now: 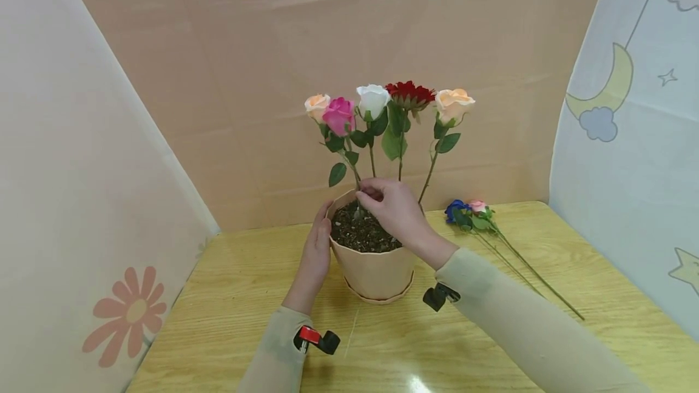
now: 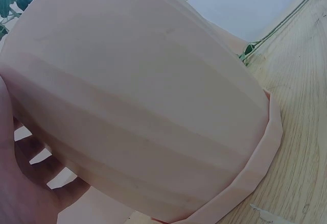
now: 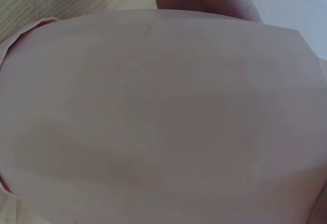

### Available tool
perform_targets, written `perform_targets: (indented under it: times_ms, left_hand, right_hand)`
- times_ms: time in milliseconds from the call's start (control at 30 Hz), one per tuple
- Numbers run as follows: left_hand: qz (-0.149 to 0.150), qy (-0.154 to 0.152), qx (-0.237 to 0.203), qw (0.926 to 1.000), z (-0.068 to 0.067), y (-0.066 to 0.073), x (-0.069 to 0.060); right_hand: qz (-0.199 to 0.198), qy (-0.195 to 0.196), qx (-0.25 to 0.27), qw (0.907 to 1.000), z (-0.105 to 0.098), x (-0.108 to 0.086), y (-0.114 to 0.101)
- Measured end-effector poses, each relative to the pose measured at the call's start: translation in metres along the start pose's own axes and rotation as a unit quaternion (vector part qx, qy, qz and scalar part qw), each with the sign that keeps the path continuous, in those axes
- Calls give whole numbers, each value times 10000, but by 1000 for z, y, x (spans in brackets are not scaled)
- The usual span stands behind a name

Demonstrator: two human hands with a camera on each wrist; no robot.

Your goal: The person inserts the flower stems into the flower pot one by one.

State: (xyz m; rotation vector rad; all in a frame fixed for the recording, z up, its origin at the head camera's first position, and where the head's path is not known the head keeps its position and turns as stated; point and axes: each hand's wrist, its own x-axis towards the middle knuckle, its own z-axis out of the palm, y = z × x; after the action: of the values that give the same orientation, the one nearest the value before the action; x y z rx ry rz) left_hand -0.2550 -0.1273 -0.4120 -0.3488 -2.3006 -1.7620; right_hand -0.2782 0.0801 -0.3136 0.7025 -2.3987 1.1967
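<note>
- Nearest, in front of the pot, come a left sleeve [image 1: 278, 356] and a right sleeve [image 1: 524, 320], each with a small black device at the cuff.
- The left hand [image 1: 317, 250] cups the pot [image 1: 377, 268] from its left side, thumb by the rim and fingers round the wall.
- The right hand [image 1: 395, 208] reaches over the pot's rim and pinches a stem [image 1: 355, 174] just above the soil [image 1: 363, 238]; whether it bears the bright pink rose [image 1: 339, 115] or the left peach rose [image 1: 316, 107] I cannot tell.
- The pot stands upright in a saucer [image 1: 380, 301] on a wooden table [image 1: 229, 320].
- Rising above the pot are those two roses, a white rose [image 1: 374, 100], a red flower [image 1: 411, 97] and, rightmost, another peach rose [image 1: 454, 105].
- Right of the pot, apart from it, a blue rose [image 1: 455, 210] and a pale pink rose [image 1: 477, 205] lie on the table.
- Behind the pot hangs a peach backdrop [image 1: 355, 23].
</note>
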Motion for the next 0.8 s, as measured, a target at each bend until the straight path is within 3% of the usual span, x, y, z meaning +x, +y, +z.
perform_targets:
  times_ms: [333, 800]
  left_hand:
    - [-25, 6, 33, 10000, 0, 1, 0]
    - [63, 13, 0, 10000, 0, 1, 1]
  right_hand:
    - [184, -75, -103, 9997, 0, 2, 0]
    - [150, -39, -140, 9998, 0, 1, 0]
